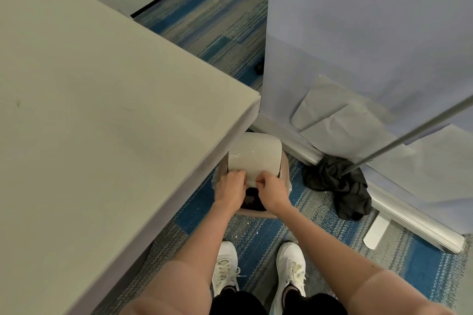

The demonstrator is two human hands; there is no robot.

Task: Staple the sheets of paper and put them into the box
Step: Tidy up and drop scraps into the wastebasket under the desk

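Observation:
A curved stack of white sheets of paper (pixel 254 155) is bent over a round tan box (pixel 257 213) that stands on the carpet beside the table corner. My left hand (pixel 230 186) and my right hand (pixel 271 190) both pinch the near edge of the sheets, side by side, right above the box's dark opening. The far part of the box is hidden under the paper. No stapler is in view.
A large grey table (pixel 102 110) fills the left side, its corner just above the box. A pale partition wall (pixel 371 33) with a metal foot (pixel 409 222) runs on the right. A black cloth (pixel 337 184) lies by a slanted pole (pixel 409 135). My white shoes (pixel 258 268) stand below.

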